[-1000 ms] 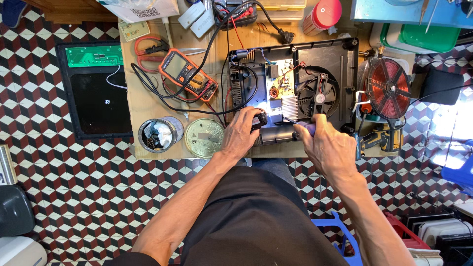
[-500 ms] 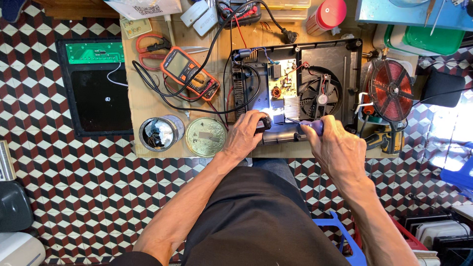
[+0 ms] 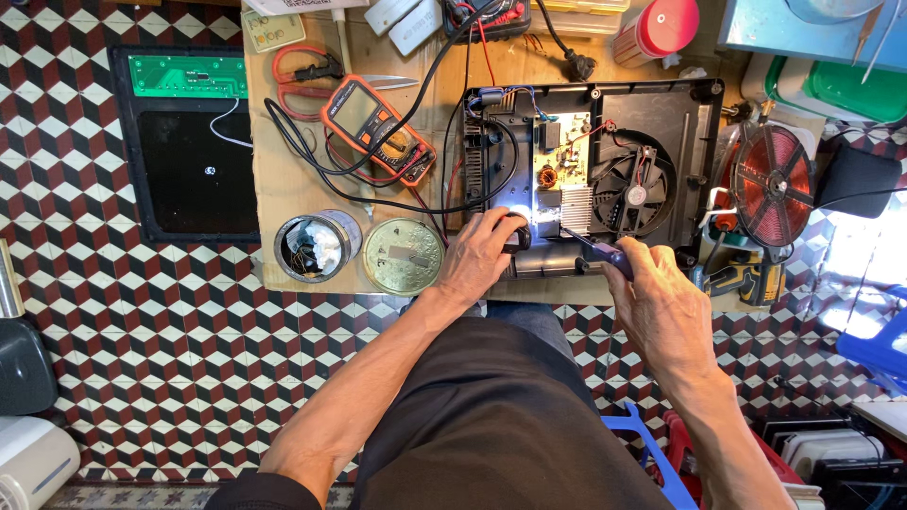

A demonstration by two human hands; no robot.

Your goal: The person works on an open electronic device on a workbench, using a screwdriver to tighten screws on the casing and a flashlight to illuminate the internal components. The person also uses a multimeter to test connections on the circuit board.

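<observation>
An opened black induction cooker base (image 3: 685,113) lies on a cardboard sheet, showing a circuit board (image 3: 559,161) and a round fan (image 3: 631,194). My left hand (image 3: 482,253) is closed around a small black flashlight (image 3: 516,231) that lights the board's lower edge. My right hand (image 3: 657,302) grips a dark-handled screwdriver (image 3: 605,250), its thin tip angled up-left towards the lit heat sink (image 3: 564,206).
An orange multimeter (image 3: 373,127) with leads, red-handled scissors (image 3: 312,71), an open tin (image 3: 315,246) and its round lid (image 3: 403,255) lie left of the cooker. A copper coil (image 3: 773,184) sits to the right, a black glass panel (image 3: 194,156) on the tiled floor.
My right hand has pulled back from my left hand, towards me and to the right, and now points the screwdriver tip at the board. The left hand keeps the flashlight in place.
</observation>
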